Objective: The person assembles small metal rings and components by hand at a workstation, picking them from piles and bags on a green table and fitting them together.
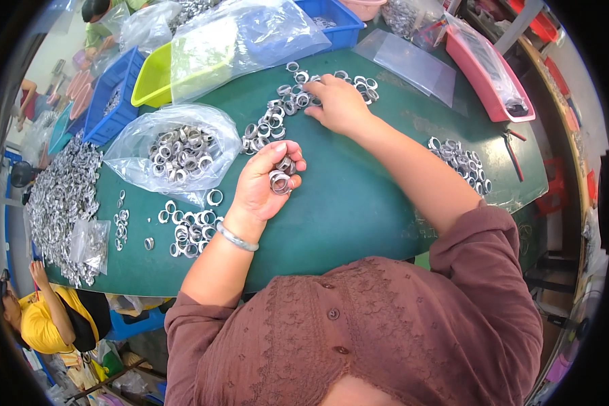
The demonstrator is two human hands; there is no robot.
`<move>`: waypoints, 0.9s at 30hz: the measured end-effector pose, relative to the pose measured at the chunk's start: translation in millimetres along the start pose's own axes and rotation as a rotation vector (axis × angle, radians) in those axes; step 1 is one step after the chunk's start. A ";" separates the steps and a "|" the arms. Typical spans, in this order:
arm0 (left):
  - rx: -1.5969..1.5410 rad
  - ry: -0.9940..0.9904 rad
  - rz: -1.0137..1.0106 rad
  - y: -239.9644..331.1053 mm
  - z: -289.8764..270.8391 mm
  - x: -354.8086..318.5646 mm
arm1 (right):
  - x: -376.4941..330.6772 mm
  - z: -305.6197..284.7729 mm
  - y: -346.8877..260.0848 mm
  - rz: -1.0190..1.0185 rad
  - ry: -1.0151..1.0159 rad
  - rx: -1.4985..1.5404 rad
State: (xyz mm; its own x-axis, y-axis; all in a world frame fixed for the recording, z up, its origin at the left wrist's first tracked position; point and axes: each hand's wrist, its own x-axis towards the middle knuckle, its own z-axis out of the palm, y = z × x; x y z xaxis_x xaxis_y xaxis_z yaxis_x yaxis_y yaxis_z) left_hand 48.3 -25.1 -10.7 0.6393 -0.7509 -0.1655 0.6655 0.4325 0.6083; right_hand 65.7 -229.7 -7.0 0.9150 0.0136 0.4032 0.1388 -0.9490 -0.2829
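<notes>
Several silvery metal rings (280,180), each with a small lug, sit in my left hand (256,183); its fingers are curled around them, palm up. My right hand (344,105) reaches over a loose band of similar metal rings (275,120) on the green table. Its thumb and index finger are apart at the rings, with fingertips low among them; whether they touch one is hard to make out. Left of my left hand, an open clear plastic bag (125,145) holds more rings. Another cluster of rings (193,232) lies beside my left wrist.
A ring group (461,164) lies beyond my right forearm on the green table (358,203). A large heap of metal parts (64,203) covers the left end. Blue (111,101), lime (157,78) and pink bins (484,74) line the far side. A person in yellow (51,318) is at left.
</notes>
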 end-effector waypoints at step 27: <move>0.392 0.040 0.093 -11.0 20.9 -9.6 | -61.1 -31.4 -37.3 0.086 -0.089 1.469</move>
State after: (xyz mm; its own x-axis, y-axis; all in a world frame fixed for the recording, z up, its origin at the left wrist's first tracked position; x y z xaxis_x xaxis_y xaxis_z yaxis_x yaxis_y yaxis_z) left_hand 26.9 -33.1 0.4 0.7093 -0.6944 -0.1214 0.4122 0.2689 0.8705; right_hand -7.3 -205.1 6.2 0.9525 0.0453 0.3013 0.2853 0.2147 -0.9341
